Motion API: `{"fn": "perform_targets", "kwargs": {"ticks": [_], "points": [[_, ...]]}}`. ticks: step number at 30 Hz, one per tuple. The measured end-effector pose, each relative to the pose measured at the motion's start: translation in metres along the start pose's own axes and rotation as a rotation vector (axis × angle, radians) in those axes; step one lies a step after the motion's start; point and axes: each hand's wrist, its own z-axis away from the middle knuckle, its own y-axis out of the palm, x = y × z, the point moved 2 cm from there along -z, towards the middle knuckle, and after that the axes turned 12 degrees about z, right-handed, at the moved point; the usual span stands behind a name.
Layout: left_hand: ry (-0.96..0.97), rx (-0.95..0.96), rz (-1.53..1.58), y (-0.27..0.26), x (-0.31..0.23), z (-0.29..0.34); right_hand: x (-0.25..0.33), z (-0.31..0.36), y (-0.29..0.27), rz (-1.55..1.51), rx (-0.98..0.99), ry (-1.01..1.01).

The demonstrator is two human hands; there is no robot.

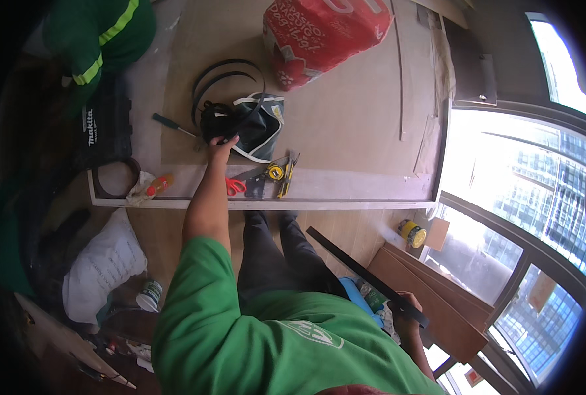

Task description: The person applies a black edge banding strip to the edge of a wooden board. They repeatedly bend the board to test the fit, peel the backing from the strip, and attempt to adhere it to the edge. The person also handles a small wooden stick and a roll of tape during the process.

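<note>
While a long black bar (359,266) is held by the right hand (407,321), fingers closed round it, the dark bag (264,135) on the tabletop (345,138) is touched by the left hand (222,144), fingers half-curled; whether anything's actually pinched can't be told tbh.

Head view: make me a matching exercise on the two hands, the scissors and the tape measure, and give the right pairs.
Column one
1. Left hand
2. Right hand
3. Scissors
4. Tape measure

Column two
A. Mostly yellow
B. Holding a long dark strip
C. At the dark, white-edged bag
D. Red-handled

Right pairs: 1-C, 2-B, 3-D, 4-A
</note>
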Motion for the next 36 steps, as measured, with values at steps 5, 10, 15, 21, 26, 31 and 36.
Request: {"fn": "perform_targets", "kwargs": {"ticks": [5,10,15,21,26,31,36], "points": [[0.427,-0.066,-0.570,0.024,-0.029,0.027,0.017,0.012,0.014,-0.063,0.091,0.203],[0.656,0.018,-0.664,0.045,-0.078,0.100,0.038,0.009,0.015,-0.053,0.008,0.109],[0.851,0.055,-0.684,0.044,-0.107,0.113,0.043,0.013,0.017,-0.126,-0.040,0.140],[1.061,0.056,-0.579,0.050,-0.186,0.122,0.041,0.028,0.033,-0.116,-0.126,0.151],[1.266,0.107,-0.673,0.046,-0.204,0.122,0.032,0.044,0.046,-0.163,-0.156,0.186],[1.314,0.235,-0.751,0.056,-0.181,0.112,0.026,0.061,0.057,-0.140,-0.094,0.348],[0.963,0.252,-0.763,0.100,-0.155,0.124,0.010,0.074,0.071,-0.134,-0.064,0.438]]}}
